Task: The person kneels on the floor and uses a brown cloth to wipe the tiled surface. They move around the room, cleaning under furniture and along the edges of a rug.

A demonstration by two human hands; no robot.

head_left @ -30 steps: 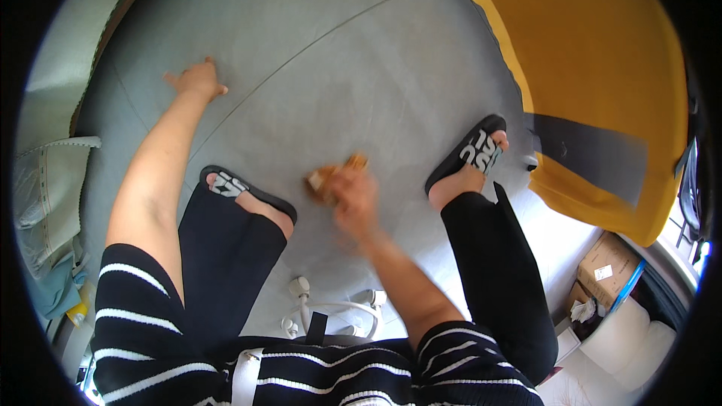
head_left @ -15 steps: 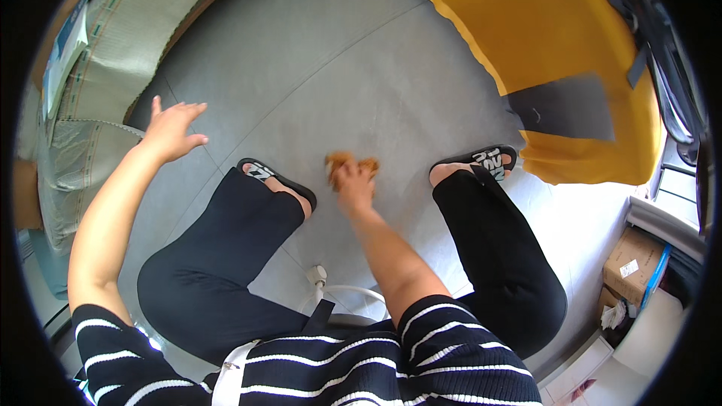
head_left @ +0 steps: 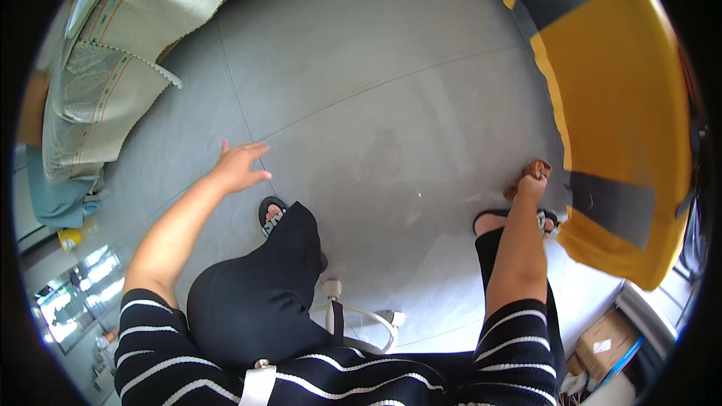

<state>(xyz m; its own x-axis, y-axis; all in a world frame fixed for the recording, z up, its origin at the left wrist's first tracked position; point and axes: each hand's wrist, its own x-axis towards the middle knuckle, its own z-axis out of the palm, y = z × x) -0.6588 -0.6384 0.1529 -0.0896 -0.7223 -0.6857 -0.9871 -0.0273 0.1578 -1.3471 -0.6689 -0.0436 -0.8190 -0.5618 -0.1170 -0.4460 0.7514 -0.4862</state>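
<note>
I look down at my legs in black trousers and a grey tiled floor. My right hand is closed around a small brown object, held out to the right above my right sandal, close to a yellow cloth with grey patches. My left hand hangs open with fingers spread, holding nothing, above the floor just beyond my left sandal.
A pale green patterned fabric drapes over furniture at the upper left. A white chair base shows between my legs. Cardboard boxes sit at the lower right. A teal cloth lies at the left.
My right hand with the brown object has swung from the middle of the floor out to the right, near the yellow cloth. My view has turned and my left hand sits lower.
</note>
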